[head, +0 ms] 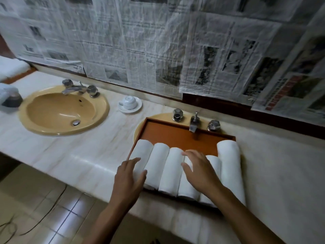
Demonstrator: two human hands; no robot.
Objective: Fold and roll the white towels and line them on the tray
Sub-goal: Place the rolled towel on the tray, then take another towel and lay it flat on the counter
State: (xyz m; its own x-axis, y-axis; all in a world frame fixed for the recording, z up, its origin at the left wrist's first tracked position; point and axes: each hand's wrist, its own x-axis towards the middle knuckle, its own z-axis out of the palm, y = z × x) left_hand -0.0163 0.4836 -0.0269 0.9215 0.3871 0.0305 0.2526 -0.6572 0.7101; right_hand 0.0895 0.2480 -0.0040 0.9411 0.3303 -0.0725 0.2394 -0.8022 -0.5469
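Rolled white towels (171, 169) lay side by side across the near half of the tray (167, 132), which sat over a sink (138, 129) in the surface (88, 155). The tray's far half stood bare up to the faucet (194, 123); the rightmost roll crowded the right rim. My left hand (129, 178) lay on the leftmost roll, fingers (136, 160) straight. My right hand (200, 171) covered a middle roll, fingers spread, gripping nothing.

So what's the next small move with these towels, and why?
Probably move the right hand to the rightmost roll and draw it level: it sits farther back than the other rolls and seems to overlap the right rim of the tray.
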